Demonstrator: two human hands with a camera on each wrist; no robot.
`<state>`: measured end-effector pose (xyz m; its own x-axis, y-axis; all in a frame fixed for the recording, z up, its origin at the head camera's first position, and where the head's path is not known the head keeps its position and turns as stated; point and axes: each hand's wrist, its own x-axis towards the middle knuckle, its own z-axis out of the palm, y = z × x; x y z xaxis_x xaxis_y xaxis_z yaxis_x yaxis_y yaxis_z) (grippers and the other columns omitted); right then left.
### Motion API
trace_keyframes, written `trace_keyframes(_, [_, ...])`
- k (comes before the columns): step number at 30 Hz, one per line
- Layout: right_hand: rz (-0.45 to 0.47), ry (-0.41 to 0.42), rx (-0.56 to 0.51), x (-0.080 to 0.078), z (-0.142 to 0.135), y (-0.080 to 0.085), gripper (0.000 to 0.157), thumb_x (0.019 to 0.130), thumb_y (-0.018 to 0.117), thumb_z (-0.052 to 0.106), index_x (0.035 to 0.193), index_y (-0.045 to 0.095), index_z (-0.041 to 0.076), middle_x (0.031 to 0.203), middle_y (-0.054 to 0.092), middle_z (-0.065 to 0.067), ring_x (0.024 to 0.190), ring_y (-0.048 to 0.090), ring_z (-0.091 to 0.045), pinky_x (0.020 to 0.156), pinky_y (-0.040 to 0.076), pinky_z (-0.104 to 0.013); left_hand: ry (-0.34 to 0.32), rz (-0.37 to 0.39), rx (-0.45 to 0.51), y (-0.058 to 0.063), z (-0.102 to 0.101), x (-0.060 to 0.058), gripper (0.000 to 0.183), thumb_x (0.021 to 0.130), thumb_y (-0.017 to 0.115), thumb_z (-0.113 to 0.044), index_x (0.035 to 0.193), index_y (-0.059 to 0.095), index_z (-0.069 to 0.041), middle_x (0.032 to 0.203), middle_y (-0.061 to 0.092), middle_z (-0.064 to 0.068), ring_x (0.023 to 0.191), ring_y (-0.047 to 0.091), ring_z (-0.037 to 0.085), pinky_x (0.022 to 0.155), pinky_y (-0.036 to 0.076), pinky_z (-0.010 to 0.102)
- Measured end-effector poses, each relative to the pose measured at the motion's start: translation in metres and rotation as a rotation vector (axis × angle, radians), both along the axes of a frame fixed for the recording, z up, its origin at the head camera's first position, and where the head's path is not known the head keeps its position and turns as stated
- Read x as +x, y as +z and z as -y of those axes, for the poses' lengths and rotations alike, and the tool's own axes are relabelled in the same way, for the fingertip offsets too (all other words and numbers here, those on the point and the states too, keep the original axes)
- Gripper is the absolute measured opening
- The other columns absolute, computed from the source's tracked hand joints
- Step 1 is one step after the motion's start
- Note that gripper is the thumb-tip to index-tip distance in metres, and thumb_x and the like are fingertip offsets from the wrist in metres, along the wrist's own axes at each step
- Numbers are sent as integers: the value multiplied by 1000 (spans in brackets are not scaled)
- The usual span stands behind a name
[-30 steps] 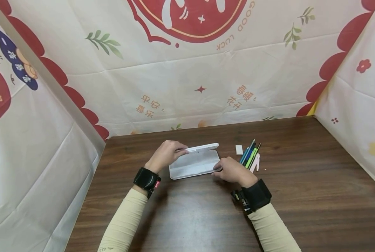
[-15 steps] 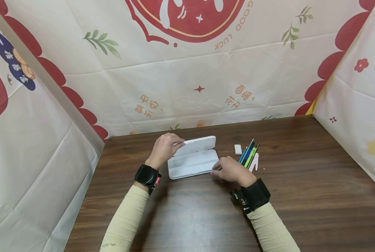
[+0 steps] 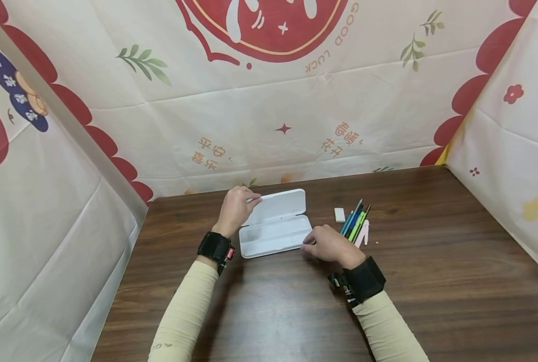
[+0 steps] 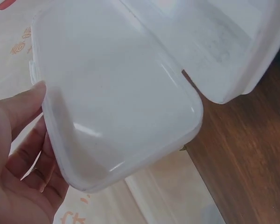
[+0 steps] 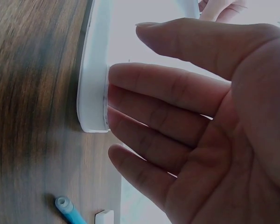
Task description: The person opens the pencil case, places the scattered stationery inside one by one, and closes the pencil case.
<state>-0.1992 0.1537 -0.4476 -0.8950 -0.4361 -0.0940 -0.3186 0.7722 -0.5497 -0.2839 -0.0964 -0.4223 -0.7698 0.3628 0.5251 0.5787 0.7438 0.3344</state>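
Note:
A white pencil case (image 3: 275, 237) lies unfolded on the table, its tray showing no contents. My left hand (image 3: 235, 208) pinches the edge of the raised lid (image 3: 281, 205) between thumb and fingers; the left wrist view shows the grip on the lid (image 4: 116, 102) closely. At the case's right end is my right hand (image 3: 332, 245). In the right wrist view, the fairly straight fingertips of that hand (image 5: 191, 116) touch the case's side wall (image 5: 94, 88), while the thumb stands apart from them.
Right of the case lie a white eraser (image 3: 339, 215) and a bunch of blue, green and dark pens and pencils (image 3: 354, 222). A pale pink two-legged item (image 3: 363, 234) is beside them. A printed cloth (image 3: 269, 100) hangs behind the brown table (image 3: 432, 251).
My left hand has swung the lid up and backward, so the case stands wider apart now. The right hand has stayed at the case's right end.

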Motion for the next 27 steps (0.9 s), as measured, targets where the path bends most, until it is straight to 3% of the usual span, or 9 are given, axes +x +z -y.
trace_keyframes(13, [-1,-29,17,1,2,1,20,87,65,21,94,77,7,89,73,-4,70,56,-11,67,52,-34,134,30,-85,1,-6,-10,15,83,71,-22,89,79,-11,84,75,7,80,65,22,66,56,39])
trace_keyframes(27, [-23,-5,22,0,2,1,20,88,64,21,94,76,7,89,74,-4,71,58,-10,69,53,-35,73,48,-51,3,-4,1,16,84,70,-15,95,76,-5,90,74,10,85,63,23,75,54,39])
